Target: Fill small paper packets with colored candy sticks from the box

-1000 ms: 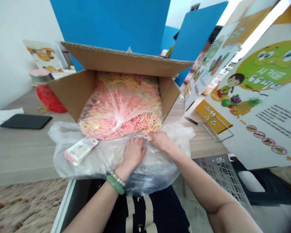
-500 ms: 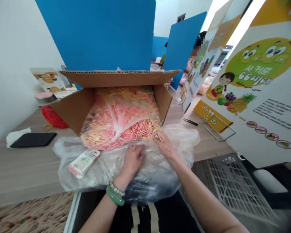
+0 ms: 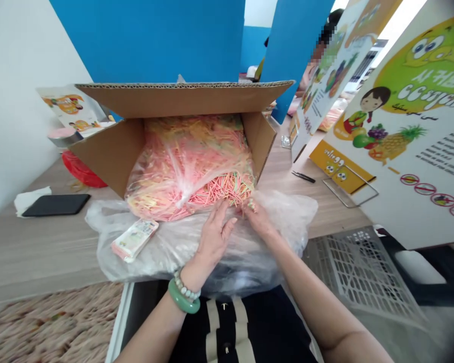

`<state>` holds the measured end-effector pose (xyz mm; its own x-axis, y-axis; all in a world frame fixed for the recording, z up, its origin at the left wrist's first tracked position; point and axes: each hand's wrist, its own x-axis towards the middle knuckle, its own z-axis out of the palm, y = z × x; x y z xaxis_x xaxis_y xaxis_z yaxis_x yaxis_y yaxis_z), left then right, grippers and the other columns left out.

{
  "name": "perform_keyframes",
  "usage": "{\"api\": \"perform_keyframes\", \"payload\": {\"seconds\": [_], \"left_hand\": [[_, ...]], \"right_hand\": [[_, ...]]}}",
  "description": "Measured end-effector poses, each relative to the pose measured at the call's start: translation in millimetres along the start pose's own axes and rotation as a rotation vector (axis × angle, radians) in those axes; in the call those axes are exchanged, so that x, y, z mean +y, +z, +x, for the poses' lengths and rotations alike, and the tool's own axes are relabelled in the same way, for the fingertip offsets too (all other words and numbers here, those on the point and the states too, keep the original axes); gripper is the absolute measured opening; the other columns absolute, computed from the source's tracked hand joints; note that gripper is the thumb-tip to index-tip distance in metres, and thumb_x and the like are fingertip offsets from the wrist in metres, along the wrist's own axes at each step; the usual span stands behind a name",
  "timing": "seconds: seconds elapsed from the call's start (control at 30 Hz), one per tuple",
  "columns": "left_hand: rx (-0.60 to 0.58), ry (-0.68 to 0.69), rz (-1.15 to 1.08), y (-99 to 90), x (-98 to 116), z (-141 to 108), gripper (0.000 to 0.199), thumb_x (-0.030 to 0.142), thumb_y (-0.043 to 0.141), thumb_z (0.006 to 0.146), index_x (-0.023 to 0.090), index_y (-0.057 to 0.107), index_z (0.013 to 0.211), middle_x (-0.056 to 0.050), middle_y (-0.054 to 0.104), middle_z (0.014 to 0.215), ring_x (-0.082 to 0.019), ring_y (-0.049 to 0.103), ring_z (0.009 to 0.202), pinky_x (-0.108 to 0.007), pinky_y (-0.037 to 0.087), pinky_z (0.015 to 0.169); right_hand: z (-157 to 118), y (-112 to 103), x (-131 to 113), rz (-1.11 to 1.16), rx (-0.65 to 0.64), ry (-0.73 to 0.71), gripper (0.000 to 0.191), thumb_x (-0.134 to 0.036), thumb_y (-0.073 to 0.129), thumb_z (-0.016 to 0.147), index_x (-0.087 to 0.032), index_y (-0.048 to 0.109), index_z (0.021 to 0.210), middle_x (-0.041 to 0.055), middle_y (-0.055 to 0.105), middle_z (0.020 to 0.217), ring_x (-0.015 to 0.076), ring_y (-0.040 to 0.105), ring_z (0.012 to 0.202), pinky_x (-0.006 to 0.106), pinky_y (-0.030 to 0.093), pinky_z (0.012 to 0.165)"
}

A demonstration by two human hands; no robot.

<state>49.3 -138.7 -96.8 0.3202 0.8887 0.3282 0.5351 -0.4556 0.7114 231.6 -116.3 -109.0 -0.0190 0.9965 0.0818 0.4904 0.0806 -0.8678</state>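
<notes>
Thin pink, yellow and green sticks (image 3: 227, 187) fill a clear plastic bag (image 3: 166, 166) that lies inside an open cardboard box (image 3: 109, 151). My right hand (image 3: 258, 218) is closed at the bag's front right edge, with pale stick ends showing among its curled fingers. Beside it, my left hand (image 3: 214, 237) reaches to the front of the loose sticks, its fingers stretched out and the thumb apart. Both hands are above a crumpled clear plastic sheet (image 3: 181, 252) at the table's front edge. A small stack of printed packets (image 3: 135, 240) rests on the sheet, left of my left hand.
A black phone (image 3: 56, 205) lies at the left on white paper. Black tweezers (image 3: 303, 176) and a wire stand (image 3: 350, 186) are at the right, beside printed carton panels (image 3: 419, 131). A grey plastic crate (image 3: 366, 277) stands low right. Beyond the blue dividers (image 3: 151, 40) another person is partly visible.
My left hand has moved forward to the sticks and its fingers have straightened out. My right hand stays at the bag's front right edge. The camera view has shifted slightly.
</notes>
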Motion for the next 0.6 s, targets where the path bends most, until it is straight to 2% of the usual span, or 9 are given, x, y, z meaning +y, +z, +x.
{"api": "perform_keyframes", "payload": {"seconds": [0.03, 0.1, 0.2, 0.33, 0.43, 0.5, 0.57, 0.6], "left_hand": [[-0.02, -0.001, 0.015, 1.5, -5, -1, 0.05, 0.036, 0.047, 0.103, 0.02, 0.046, 0.151, -0.013, 0.049, 0.157, -0.026, 0.042, 0.149, -0.048, 0.037, 0.124], [-0.104, -0.011, 0.086, 4.0, -16, -3, 0.044, 0.028, 0.053, 0.099, 0.019, 0.057, 0.142, -0.014, 0.058, 0.149, -0.028, 0.051, 0.142, -0.05, 0.042, 0.121], [-0.194, 0.011, 0.209, 8.5, -33, -7, 0.033, 0.019, 0.062, 0.091, 0.017, 0.07, 0.123, -0.015, 0.066, 0.139, -0.031, 0.059, 0.133, -0.052, 0.046, 0.117], [-0.115, 0.059, 0.145, 11.4, -42, -13, 0.025, 0.021, 0.063, 0.091, 0.017, 0.073, 0.114, -0.014, 0.069, 0.133, -0.032, 0.062, 0.129, -0.052, 0.049, 0.113], [0.04, 0.052, -0.044, 5.4, -29, -14, 0.033, 0.031, 0.06, 0.096, 0.02, 0.068, 0.127, -0.014, 0.067, 0.137, -0.03, 0.063, 0.128, -0.05, 0.052, 0.11], [0.149, 0.069, -0.169, -0.5, -15, -13, 0.052, 0.039, 0.057, 0.099, 0.021, 0.05, 0.148, -0.015, 0.058, 0.149, -0.029, 0.058, 0.135, -0.049, 0.051, 0.112], [0.188, 0.098, -0.203, -3.2, -5, -11, 0.063, 0.044, 0.055, 0.1, 0.022, 0.036, 0.157, -0.016, 0.049, 0.157, -0.029, 0.051, 0.142, -0.048, 0.048, 0.115], [0.175, 0.113, -0.177, -2.5, -3, -10, 0.061, 0.043, 0.054, 0.101, 0.022, 0.038, 0.156, -0.016, 0.049, 0.157, -0.028, 0.05, 0.143, -0.048, 0.047, 0.116]], "right_hand": [[2, -10, 4, 0.126, 0.042, 0.022, 0.024, -0.04, 0.042, 0.094, -0.023, 0.055, 0.084, 0.0072, 0.071, 0.089, 0.022, 0.065, 0.087, 0.036, 0.054, 0.085], [3, -26, 8, 0.33, 0.046, 0.035, 0.021, -0.043, 0.046, 0.09, -0.024, 0.051, 0.083, 0.006, 0.07, 0.088, 0.0223, 0.067, 0.088, 0.037, 0.053, 0.086], [0, -37, 7, 0.537, 0.032, 0.068, 0.02, -0.045, 0.051, 0.087, -0.026, 0.047, 0.085, 0.0036, 0.068, 0.085, 0.022, 0.067, 0.081, 0.037, 0.054, 0.079], [-3, -39, -6, 0.735, 0.13, 0.025, 0.019, -0.042, 0.06, 0.084, -0.026, 0.049, 0.084, 0.0003, 0.063, 0.075, 0.0204, 0.064, 0.074, 0.036, 0.053, 0.076], [-5, -22, -21, 0.798, 0.105, -0.041, 0.021, -0.042, 0.066, 0.082, -0.026, 0.053, 0.083, -0.0009, 0.063, 0.072, 0.0202, 0.064, 0.075, 0.037, 0.053, 0.08], [-7, 3, -28, 0.759, 0.02, -0.076, 0.022, -0.045, 0.068, 0.083, -0.025, 0.057, 0.082, -0.0005, 0.065, 0.072, 0.0205, 0.065, 0.078, 0.036, 0.053, 0.081], [-10, 33, -28, 0.67, -0.056, -0.089, 0.026, -0.051, 0.066, 0.084, -0.025, 0.059, 0.083, 0.0007, 0.067, 0.075, 0.0215, 0.065, 0.081, 0.036, 0.054, 0.078], [-12, 47, -26, 0.614, -0.059, -0.098, 0.028, -0.054, 0.064, 0.084, -0.026, 0.06, 0.083, 0.0012, 0.068, 0.076, 0.0221, 0.065, 0.082, 0.036, 0.055, 0.077]]}}
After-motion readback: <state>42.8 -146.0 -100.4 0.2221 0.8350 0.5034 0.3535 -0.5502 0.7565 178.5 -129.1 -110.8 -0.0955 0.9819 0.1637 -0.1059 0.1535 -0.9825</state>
